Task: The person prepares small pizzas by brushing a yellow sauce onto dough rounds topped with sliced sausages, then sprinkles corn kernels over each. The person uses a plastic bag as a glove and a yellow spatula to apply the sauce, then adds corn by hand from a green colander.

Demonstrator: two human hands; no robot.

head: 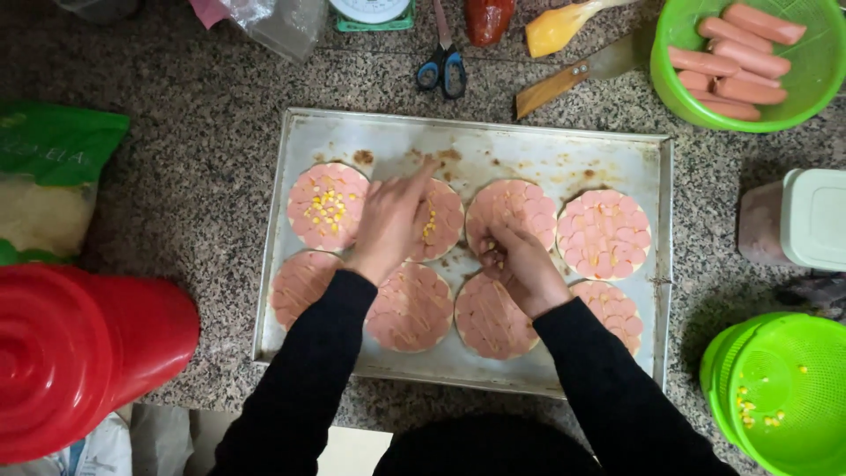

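A metal baking tray (529,145) on a granite counter carries several round dough bases covered with pink sausage slices. The far-left base (327,205) has yellow corn kernels on it. My left hand (392,220) hovers with fingers spread over the second far-row base (441,220), which also bears corn. My right hand (520,264) is cupped, fingers curled around several corn kernels, above the gap between the third far-row base (515,207) and a near-row base (489,322). Black sleeves cover both arms.
A green bowl (793,110) of whole sausages sits at the far right. A green strainer (780,397) with a few corn kernels stands near right. A red lid (79,353), a cheese bag (44,194), scissors (443,66), a spatula (573,75) and a lidded container (797,220) surround the tray.
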